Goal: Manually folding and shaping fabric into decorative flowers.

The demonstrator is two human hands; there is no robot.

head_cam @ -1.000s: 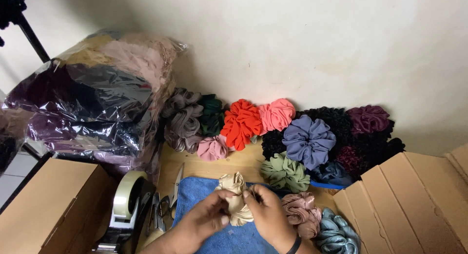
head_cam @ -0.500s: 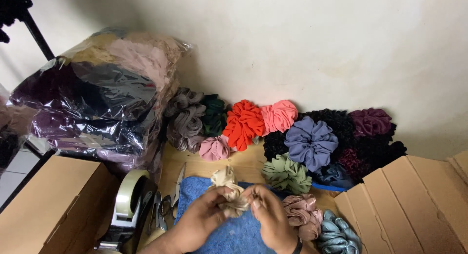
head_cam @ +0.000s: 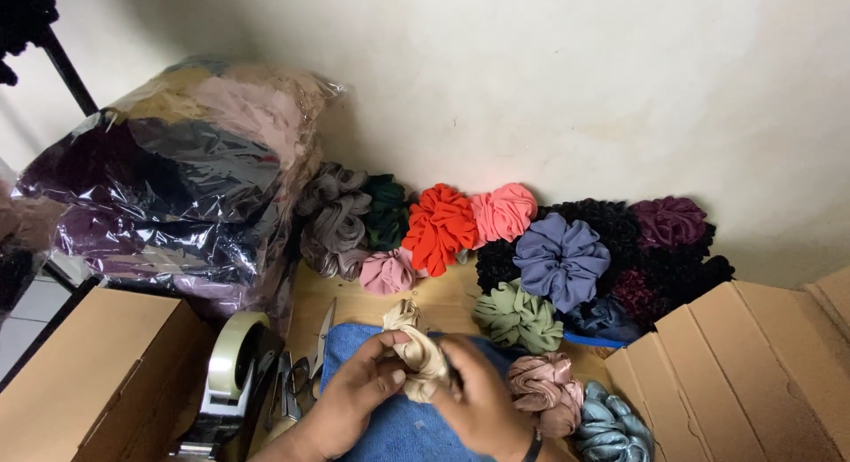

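Beige scrunchie, seemingly lengthwise up-left, is pinched by left hand and right hand.

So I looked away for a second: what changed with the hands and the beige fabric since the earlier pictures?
Both hands closed in on the beige scrunchie. The left hand and right hand, apart with the fabric spread between them a second ago, have drawn together and bunched it tighter, both keeping their grip. The pile of scrunchies, tape dispenser and scissors stayed put.
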